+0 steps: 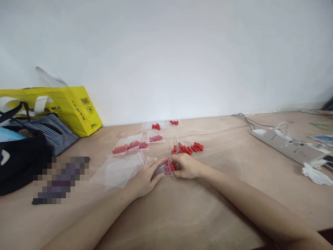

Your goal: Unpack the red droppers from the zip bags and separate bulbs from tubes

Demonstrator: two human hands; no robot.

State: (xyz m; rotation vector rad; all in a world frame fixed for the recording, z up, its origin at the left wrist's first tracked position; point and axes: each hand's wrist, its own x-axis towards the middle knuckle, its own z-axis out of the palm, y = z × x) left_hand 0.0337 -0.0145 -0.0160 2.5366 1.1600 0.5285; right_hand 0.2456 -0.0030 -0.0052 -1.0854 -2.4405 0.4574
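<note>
Between my hands is a clear zip bag [170, 167] with several red-ended pieces inside. My left hand [148, 177] curls around the bag's left side, thumb toward me. My right hand [187, 166] pinches the right edge of the bag, by its opening strip. Just beyond my right hand, loose white sticks with red ends [191, 147] lie fanned out. Flat empty zip bags [118, 172] are stacked to the left of my left hand. Farther back lie filled zip bags [130, 146] whose red ends show through the plastic.
Near the wall lie more bags with red pieces [156, 127]. A yellow bag [78, 111], a striped pouch [56, 133] and a black bag [26, 163] stand at left, beside a blurred dark item [62, 180]. At right are a power strip [283, 146] with cables and a crumpled tissue [316, 174].
</note>
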